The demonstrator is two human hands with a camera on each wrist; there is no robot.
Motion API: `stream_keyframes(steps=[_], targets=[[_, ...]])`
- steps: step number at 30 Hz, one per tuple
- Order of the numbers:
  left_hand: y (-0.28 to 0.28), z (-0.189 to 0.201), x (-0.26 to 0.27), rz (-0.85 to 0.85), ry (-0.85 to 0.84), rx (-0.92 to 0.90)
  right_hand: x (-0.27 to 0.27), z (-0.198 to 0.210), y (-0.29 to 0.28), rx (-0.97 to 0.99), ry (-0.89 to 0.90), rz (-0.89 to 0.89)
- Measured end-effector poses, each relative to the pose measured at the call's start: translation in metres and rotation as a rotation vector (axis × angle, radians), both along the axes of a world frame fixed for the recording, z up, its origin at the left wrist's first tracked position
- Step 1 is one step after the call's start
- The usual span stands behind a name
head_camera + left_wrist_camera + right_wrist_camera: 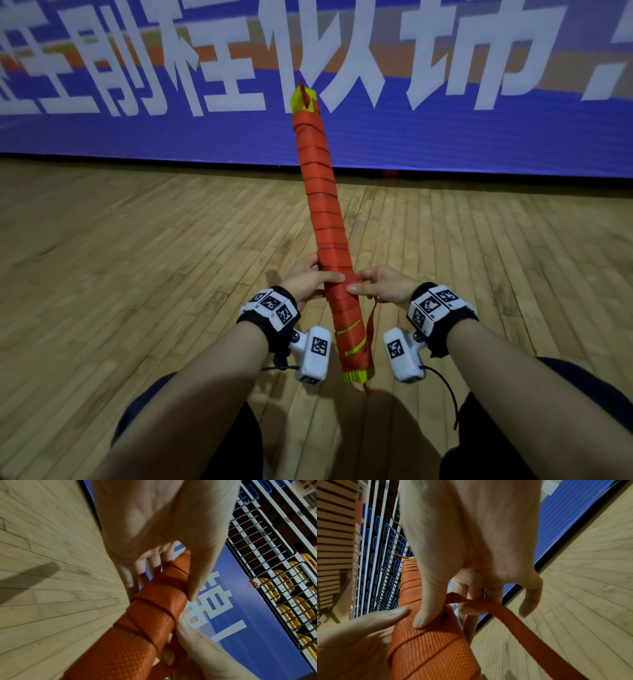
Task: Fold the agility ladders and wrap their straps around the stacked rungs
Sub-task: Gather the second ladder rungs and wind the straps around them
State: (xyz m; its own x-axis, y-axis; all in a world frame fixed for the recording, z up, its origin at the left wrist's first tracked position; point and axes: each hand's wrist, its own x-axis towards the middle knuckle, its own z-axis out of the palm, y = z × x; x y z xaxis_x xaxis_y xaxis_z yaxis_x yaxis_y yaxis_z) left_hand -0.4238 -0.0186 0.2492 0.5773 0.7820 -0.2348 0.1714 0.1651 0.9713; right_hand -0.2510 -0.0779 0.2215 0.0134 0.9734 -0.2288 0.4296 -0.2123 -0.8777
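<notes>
A long bundle of stacked yellow rungs (303, 99), wound nearly end to end in orange strap (322, 192), points up and away from me. My left hand (310, 279) grips the bundle (154, 609) from the left, thumb across the top. My right hand (376, 282) presses its thumb on the wrapped strap (426, 639) and pinches the loose strap end (496, 609) with its fingers. That loose tail (370, 325) hangs down on the right. Yellow rung ends (356, 375) show at the near end.
Wooden plank floor (137, 257) lies all around. A blue banner (479, 130) with white characters stands along the far edge. Behind it, railings and seats (278, 588) show in the wrist views. My knees (191, 428) are below the bundle.
</notes>
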Motion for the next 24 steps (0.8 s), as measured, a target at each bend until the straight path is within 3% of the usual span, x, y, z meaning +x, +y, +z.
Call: stream_keyframes(steps=[8, 15, 21, 24], targets=[[-0.0033, -0.0044, 0.0061, 0.008, -0.041, -0.053, 0.0029, 0.0043, -0.0049, -0.057, -0.029, 0.035], [-0.0004, -0.0021, 0.0056, -0.02, 0.036, -0.032, 0.0039, 0.0038, -0.0043, -0.013, -0.027, -0.016], [0.0032, -0.0047, 0.0029, 0.034, 0.038, 0.005, 0.0065, 0.0027, -0.0042, -0.116, -0.005, -0.044], [0.0037, -0.0059, 0.0034, 0.055, 0.026, -0.002, 0.0076, -0.0024, -0.002, -0.076, -0.01, -0.044]])
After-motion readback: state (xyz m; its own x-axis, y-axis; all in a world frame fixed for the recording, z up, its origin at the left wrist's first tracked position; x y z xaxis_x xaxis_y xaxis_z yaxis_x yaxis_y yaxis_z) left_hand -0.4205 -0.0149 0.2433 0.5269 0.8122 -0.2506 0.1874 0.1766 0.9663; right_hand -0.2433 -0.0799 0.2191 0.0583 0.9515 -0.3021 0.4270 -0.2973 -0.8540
